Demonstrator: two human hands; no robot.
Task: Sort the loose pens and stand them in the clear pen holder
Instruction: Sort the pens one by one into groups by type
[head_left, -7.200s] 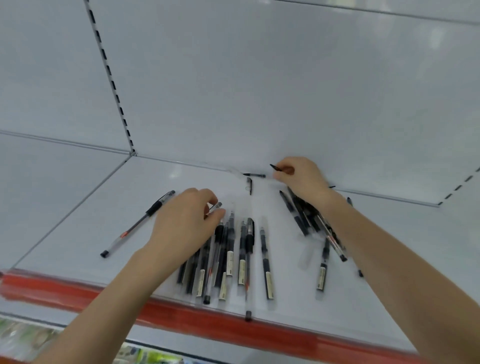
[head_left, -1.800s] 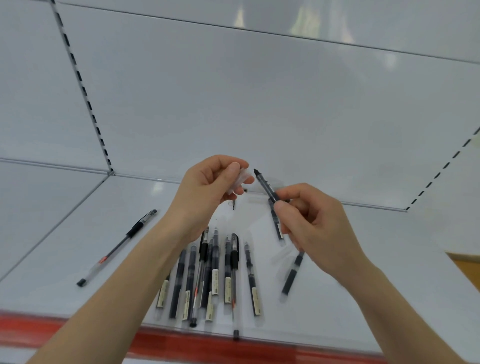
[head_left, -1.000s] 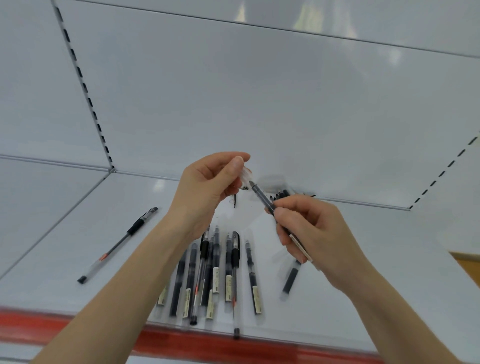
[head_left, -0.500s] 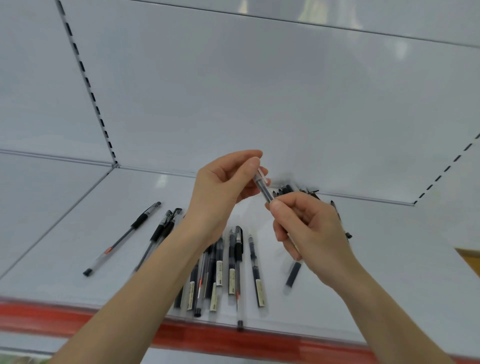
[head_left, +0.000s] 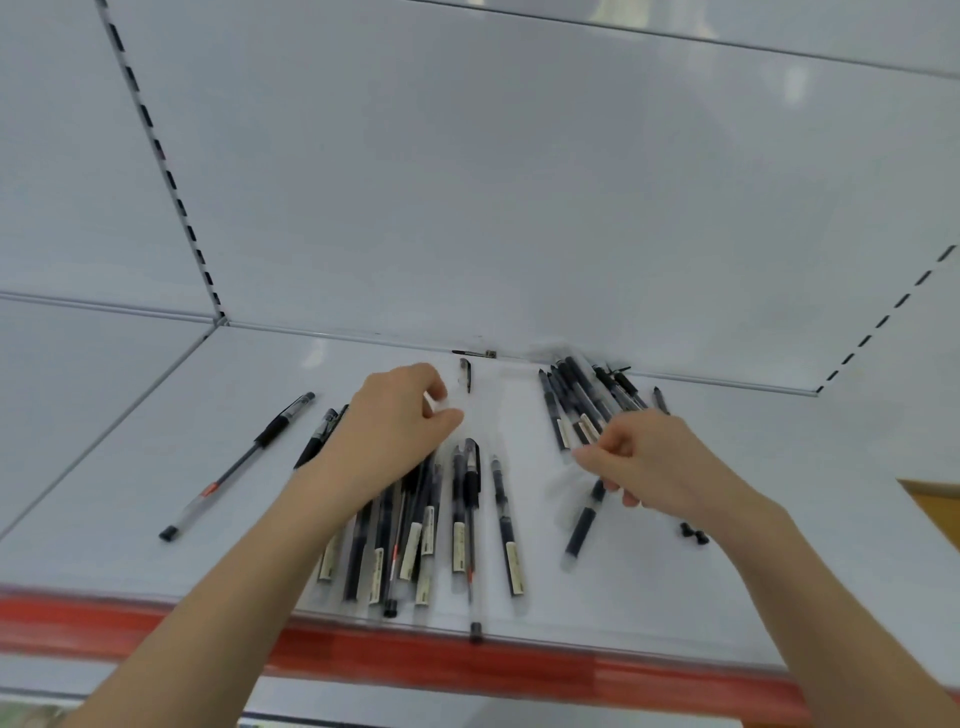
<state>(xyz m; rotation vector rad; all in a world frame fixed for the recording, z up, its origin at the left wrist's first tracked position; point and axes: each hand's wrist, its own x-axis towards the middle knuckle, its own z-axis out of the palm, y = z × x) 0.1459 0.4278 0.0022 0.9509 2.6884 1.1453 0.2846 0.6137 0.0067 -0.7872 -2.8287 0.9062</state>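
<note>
Black gel pens lie on a white shelf (head_left: 156, 493). My left hand (head_left: 400, 431) hovers over the top ends of a tidy row of pens (head_left: 462, 519) at the front middle, fingers loosely curled and nothing clearly in them. My right hand (head_left: 649, 462) is curled at the near end of a loose pile of pens (head_left: 576, 400) at the back right; its fingertips are blurred, so a grip cannot be made out. One pen (head_left: 584, 525) runs out from under its fingers. No clear pen holder is in view.
A single pen (head_left: 239, 465) lies apart on the left, with two more (head_left: 322, 431) beside my left wrist. A loose cap (head_left: 466, 374) rests near the back wall, and small black caps (head_left: 693, 532) lie on the right. The red price strip (head_left: 415, 660) marks the shelf's front edge.
Both hands held one pen up between them half a second ago. They have now separated and dropped to the shelf, the left over the row, the right to the back-right pile.
</note>
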